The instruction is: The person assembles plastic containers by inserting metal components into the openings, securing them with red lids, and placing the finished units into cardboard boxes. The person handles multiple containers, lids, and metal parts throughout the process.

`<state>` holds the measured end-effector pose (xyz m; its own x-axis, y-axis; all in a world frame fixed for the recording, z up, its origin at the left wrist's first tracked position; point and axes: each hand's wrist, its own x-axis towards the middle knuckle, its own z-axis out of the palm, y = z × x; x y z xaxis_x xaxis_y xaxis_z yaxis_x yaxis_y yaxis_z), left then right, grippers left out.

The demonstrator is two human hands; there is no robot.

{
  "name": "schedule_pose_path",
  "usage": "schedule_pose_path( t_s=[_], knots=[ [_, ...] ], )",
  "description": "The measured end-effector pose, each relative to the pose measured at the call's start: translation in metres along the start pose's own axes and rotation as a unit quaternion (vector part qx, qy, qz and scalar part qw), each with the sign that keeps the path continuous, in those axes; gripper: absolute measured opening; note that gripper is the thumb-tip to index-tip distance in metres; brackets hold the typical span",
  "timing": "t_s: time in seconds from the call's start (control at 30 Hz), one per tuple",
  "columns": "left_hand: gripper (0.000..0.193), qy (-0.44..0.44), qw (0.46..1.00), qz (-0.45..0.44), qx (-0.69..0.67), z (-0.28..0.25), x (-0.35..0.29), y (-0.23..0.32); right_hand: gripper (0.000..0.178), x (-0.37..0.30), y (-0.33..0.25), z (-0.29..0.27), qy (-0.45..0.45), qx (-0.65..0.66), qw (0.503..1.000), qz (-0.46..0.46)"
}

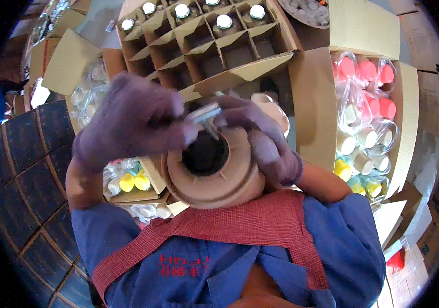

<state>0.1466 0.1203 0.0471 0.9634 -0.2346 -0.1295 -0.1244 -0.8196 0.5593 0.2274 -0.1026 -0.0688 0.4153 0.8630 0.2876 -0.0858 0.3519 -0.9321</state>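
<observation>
Both my hands wear purple knit gloves and are raised close to the camera. My left hand (132, 120) pinches a small silvery metal piece (206, 114) over the dark round hole of a tan pulp-moulded holder (214, 177). My right hand (265, 141) grips the holder's right rim and also touches the metal piece from the right. The holder rests against my chest, above my red apron and blue sleeves. Whatever lies inside the hole is hidden in shadow.
A cardboard box with dividers (204, 46) holds glass jars with silver lids (224, 21) at the back. An open box (312, 102) to the right contains bagged pink, cream and yellow caps (368, 110). Yellow caps (133, 180) sit in a box at left. Dark floor tiles (30, 159) lie left.
</observation>
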Motion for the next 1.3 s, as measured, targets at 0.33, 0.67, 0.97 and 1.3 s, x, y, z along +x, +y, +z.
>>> schedule_pose_path(
  t_s=[0.33,0.67,0.97,1.3],
  knots=[
    [0.030,0.145,0.945,-0.287,0.055,0.095,0.003,-0.244,0.039,0.035,0.026,-0.008,-0.008,0.066,0.997,0.038],
    [0.036,0.158,0.892,-0.422,-0.021,0.190,0.034,-0.291,0.040,0.032,0.028,-0.010,-0.033,0.043,0.998,0.040],
    [0.053,0.273,0.961,0.037,-0.013,0.079,-0.011,0.023,0.063,0.055,0.026,0.001,-0.094,0.300,0.921,0.230],
    [0.041,0.347,0.932,-0.065,-0.077,0.107,-0.072,0.130,0.067,0.022,0.022,0.015,-0.127,0.245,0.938,0.210]
  ],
)
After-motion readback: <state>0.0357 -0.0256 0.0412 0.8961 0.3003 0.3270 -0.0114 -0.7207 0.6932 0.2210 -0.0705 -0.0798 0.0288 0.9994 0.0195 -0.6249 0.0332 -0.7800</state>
